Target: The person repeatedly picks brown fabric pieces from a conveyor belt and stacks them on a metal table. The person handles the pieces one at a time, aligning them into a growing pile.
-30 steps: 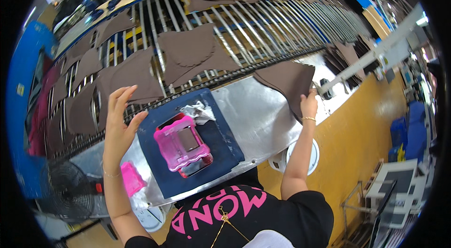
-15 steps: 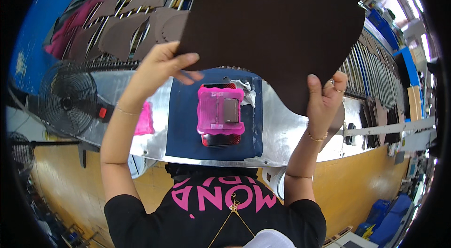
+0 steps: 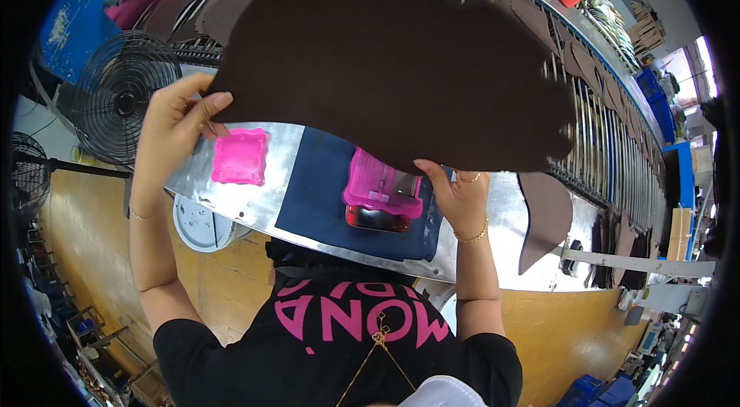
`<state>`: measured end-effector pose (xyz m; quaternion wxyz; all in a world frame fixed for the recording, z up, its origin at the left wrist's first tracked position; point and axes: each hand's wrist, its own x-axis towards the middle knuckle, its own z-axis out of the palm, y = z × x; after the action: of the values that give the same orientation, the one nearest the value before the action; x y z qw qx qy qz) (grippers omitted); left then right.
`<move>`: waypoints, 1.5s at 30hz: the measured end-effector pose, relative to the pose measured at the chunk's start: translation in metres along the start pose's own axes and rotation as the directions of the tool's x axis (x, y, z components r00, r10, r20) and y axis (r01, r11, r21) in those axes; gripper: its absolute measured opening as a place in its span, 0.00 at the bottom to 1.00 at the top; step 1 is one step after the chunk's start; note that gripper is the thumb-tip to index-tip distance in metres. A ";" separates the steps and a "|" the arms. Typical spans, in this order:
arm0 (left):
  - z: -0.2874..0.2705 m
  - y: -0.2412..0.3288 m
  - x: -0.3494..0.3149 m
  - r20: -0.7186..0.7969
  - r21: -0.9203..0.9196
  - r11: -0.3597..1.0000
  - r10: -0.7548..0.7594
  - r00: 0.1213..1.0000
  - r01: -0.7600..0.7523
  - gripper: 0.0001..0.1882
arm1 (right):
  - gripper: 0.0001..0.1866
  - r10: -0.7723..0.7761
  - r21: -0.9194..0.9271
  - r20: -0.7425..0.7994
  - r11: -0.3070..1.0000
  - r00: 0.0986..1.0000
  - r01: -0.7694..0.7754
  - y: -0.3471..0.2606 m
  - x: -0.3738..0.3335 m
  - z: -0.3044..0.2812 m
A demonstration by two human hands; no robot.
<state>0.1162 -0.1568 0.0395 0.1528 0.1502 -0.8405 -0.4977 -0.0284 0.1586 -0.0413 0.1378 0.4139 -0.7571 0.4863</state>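
Note:
A large dark brown sheet [image 3: 401, 75], cut to a curved outline with a scalloped far edge, is held up above the metal table. My left hand [image 3: 181, 118] pinches its left corner between thumb and fingers. At the near edge, right of the middle, my right hand [image 3: 462, 195] grips it with the thumb on top. Below the sheet, a pink plastic tray [image 3: 358, 195] lies partly covered on a dark blue mat [image 3: 312, 191], with a red and black object [image 3: 378, 220] under it. A grey block in the tray is mostly hidden.
A second pink tray [image 3: 240, 156] sits on the metal table left of the mat. A black wire fan [image 3: 123, 102] stands at the left. Beyond the table, a roller rack [image 3: 597, 126] bears brown cut pieces. Another brown piece [image 3: 547, 214] lies at the table's right.
The sheet has swung lower and nearer, now stretching crosswise. My left hand has moved left, and my right hand left and nearer. The view has shifted, uncovering more of the rack at the right.

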 end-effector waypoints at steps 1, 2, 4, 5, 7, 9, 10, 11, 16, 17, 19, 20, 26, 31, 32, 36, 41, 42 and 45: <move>0.006 -0.005 -0.003 0.013 -0.011 1.000 -0.001 1.000 0.001 0.06 | 0.06 -0.031 -0.040 -0.003 0.999 1.000 0.031 -0.001 -0.002 -0.004; 0.011 -0.009 -0.005 0.026 -0.022 1.000 -0.001 1.000 0.001 0.07 | 0.06 0.018 -0.076 0.071 0.997 0.997 -0.012 0.001 -0.007 -0.012; 0.026 -0.016 -0.001 0.126 0.021 1.000 0.004 0.992 -0.007 0.07 | 0.05 0.015 -0.129 0.091 0.992 0.996 -0.003 -0.001 -0.014 -0.029; 0.035 -0.014 -0.001 0.181 0.004 0.999 -0.054 0.982 0.054 0.07 | 0.05 0.035 -0.189 0.095 0.982 0.995 -0.017 0.006 -0.025 -0.037; 0.058 -0.006 0.005 0.294 0.027 0.994 -0.108 0.950 0.105 0.07 | 0.05 0.082 -0.314 0.093 0.948 0.992 -0.049 0.023 -0.054 -0.052; 0.078 -0.006 0.014 0.396 0.104 0.991 -0.119 0.910 0.084 0.08 | 0.06 0.186 -0.277 0.062 0.947 0.981 -0.162 0.025 -0.069 -0.063; 0.087 -0.003 0.019 0.423 0.148 0.988 -0.022 0.906 -0.045 0.08 | 0.07 0.238 -0.257 0.047 0.941 0.970 -0.219 0.025 -0.076 -0.069; 0.097 0.000 0.023 0.455 0.186 0.967 0.073 0.888 -0.174 0.07 | 0.09 0.245 -0.272 -0.003 0.933 0.970 -0.236 0.028 -0.088 -0.075; 0.149 0.021 0.037 0.574 0.107 0.783 0.454 0.681 -0.612 0.05 | 0.10 0.518 -0.136 -0.210 0.824 0.829 -0.550 0.041 -0.162 -0.132; 0.163 0.023 0.037 0.582 0.066 0.761 0.496 0.645 -0.645 0.05 | 0.09 0.576 -0.020 -0.290 0.795 0.764 -0.607 0.038 -0.174 -0.147; 0.190 0.037 0.036 0.681 0.006 0.713 0.510 0.526 -0.701 0.08 | 0.07 0.568 0.091 -0.411 0.804 0.713 -0.588 0.026 -0.178 -0.175; 0.202 0.042 0.037 0.718 -0.021 0.664 0.530 0.450 -0.748 0.12 | 0.06 0.503 0.082 -0.451 0.846 0.737 -0.527 0.017 -0.174 -0.189; 0.267 0.137 0.080 0.702 -0.434 0.828 0.558 0.442 -0.356 0.37 | 0.05 0.589 -0.358 -0.307 0.656 0.747 -0.664 -0.028 -0.151 -0.263; 0.302 0.162 0.110 0.796 -0.291 0.854 0.467 0.385 -0.432 0.16 | 0.11 0.614 -0.384 -0.321 0.612 0.722 -0.691 -0.006 -0.126 -0.266; 0.307 0.158 0.114 0.796 -0.300 0.896 0.424 0.431 -0.326 0.14 | 0.12 0.621 -0.328 -0.408 0.585 0.670 -0.742 -0.002 -0.124 -0.266; 0.311 0.103 0.162 0.727 -0.380 0.920 0.236 0.645 0.092 0.14 | 0.19 0.487 -0.278 -0.732 0.424 0.476 -0.862 0.031 -0.155 -0.274; 0.336 0.015 0.202 0.755 -0.519 0.643 0.036 0.654 0.563 0.26 | 0.39 0.712 -0.382 -0.696 -0.260 0.091 -0.887 0.102 -0.284 -0.251; 0.336 -0.006 0.209 0.754 -0.527 0.593 -0.006 0.657 0.609 0.28 | 0.40 0.704 -0.319 -0.711 -0.322 0.000 -0.891 0.093 -0.257 -0.229; 0.349 -0.042 0.226 0.712 -0.519 0.590 -0.102 0.695 0.618 0.28 | 0.34 0.609 -0.263 -0.793 -0.335 0.004 -0.905 0.105 -0.257 -0.211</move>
<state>-0.2268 0.0089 -0.1330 -0.1942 0.0848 -0.5173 -0.8292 0.0099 0.4841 -0.1611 0.0526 -0.4327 -0.8949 0.0951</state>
